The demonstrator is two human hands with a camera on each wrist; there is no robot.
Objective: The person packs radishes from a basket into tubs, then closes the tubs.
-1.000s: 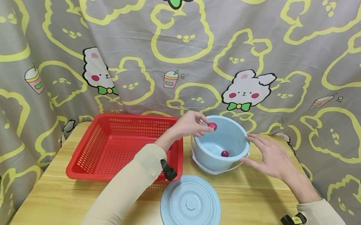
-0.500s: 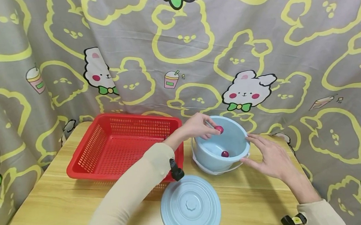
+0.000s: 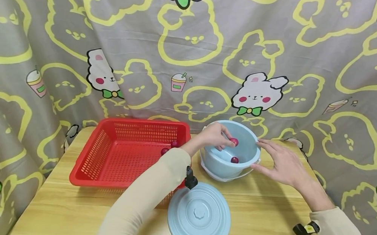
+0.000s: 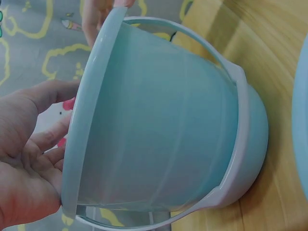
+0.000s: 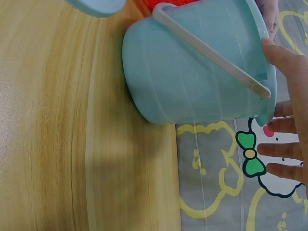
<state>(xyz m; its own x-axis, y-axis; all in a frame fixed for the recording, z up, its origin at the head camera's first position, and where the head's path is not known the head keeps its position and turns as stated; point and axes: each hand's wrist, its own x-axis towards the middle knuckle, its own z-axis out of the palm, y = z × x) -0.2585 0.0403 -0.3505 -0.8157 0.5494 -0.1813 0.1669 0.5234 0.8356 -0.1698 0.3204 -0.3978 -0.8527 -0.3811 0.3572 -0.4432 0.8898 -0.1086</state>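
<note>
My left hand reaches over the near-left rim of a light blue bucket, pinching a small round red fruit inside the opening. A second red fruit lies within the bucket. The left wrist view shows the hand at the rim, its fingers partly hidden behind it. My right hand rests at the bucket's right rim, thumb on the near side and fingers spread along the far side. The right wrist view has the thumb on the rim and the other fingers fairly straight.
A red perforated basket sits on the left, two red fruits showing at its right end beside my forearm. The round blue lid lies flat on the wooden table, in front of the bucket. A patterned curtain hangs behind.
My left hand has moved right and down into the bucket's opening with the fruit. Two fruits in the basket have come into view behind the forearm. The right hand stays on the rim.
</note>
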